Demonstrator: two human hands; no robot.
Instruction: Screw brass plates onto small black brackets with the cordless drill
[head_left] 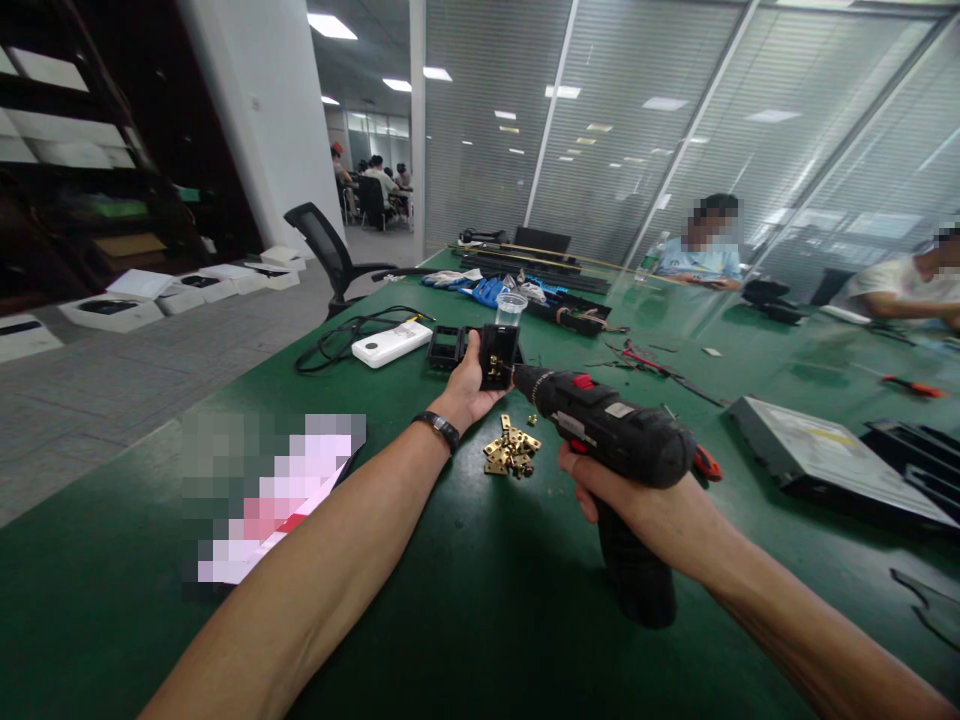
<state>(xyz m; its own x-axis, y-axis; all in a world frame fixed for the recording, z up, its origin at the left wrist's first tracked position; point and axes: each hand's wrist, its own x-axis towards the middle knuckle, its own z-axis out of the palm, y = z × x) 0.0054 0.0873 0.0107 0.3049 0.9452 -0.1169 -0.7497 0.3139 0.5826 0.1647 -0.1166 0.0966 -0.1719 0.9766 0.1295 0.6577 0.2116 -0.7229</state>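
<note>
My left hand (pixel 470 385) is closed around a small black plastic box (pixel 501 345) and holds it tilted up above the table. Brass-coloured pieces show inside the box. In my right hand (pixel 600 480) is a black cordless drill (pixel 611 415) with red switches, gripped by its handle. The drill's tip points left at the box; whether it touches a screw there I cannot tell. Just below, a pile of brass terminal pieces (pixel 512 450) lies on the table between my hands. Another black box (pixel 446 347) sits behind my left hand.
On the green table (pixel 420 640) are a white power bank (pixel 391 343), a black cable (pixel 330 345), a clear plastic cup (pixel 511 308), blue gloves (pixel 491 292) and a flat metal case (pixel 832 455). A lit screen (pixel 300 500) lies near my left forearm. Two people sit across the table.
</note>
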